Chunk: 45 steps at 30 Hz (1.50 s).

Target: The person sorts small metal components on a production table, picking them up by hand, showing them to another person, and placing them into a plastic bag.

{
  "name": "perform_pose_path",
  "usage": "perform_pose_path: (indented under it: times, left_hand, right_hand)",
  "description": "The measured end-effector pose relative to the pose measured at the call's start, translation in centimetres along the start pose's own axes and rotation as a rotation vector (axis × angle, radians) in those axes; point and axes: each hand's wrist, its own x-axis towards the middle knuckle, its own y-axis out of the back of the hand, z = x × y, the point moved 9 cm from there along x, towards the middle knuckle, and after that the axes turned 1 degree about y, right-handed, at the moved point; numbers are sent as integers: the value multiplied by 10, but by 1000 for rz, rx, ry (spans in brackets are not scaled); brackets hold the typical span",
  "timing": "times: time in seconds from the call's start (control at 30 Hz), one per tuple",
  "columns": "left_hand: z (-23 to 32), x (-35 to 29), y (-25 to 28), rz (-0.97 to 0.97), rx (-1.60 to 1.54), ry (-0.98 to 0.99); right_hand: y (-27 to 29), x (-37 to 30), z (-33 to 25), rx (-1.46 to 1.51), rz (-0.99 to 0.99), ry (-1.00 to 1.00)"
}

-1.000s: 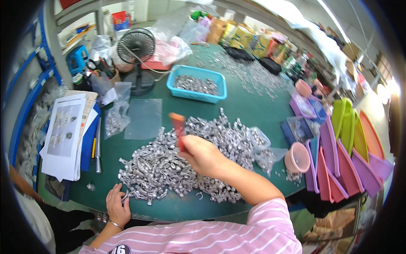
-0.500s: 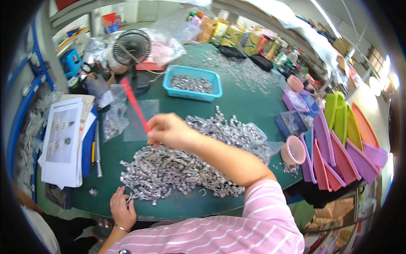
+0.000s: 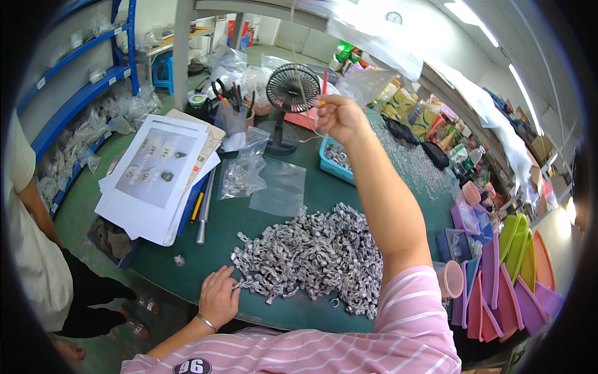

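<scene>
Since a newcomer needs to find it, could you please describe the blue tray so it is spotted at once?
On the green table, find the pile of grey metal parts. Beyond it, partly behind the right forearm, sits the tray. Its light blue colour sets it apart from the black fan at left and the dark blue bin farther right.

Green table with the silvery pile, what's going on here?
The person's right hand is raised beyond the heap of silvery pieces, seemingly holding a slim red stick upright near the black fan. The left hand rests on the green table by the heap's left end. Another person stands at the left.
</scene>
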Motion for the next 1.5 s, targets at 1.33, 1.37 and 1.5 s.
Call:
perform_pose_path:
  times: [1.33,1.37,1.5]
  left_hand:
    - [-9,-2,6,30,-93,43]
    - [-9,-3,6,17,-88,44]
    - [-11,-5,2,-28,-80,53]
  right_hand:
    - [-79,-109,273,-1380,-672,339]
    - [-79,-110,278,-1376,-681,314]
    - [-78,-111,281,-1367,-684,190]
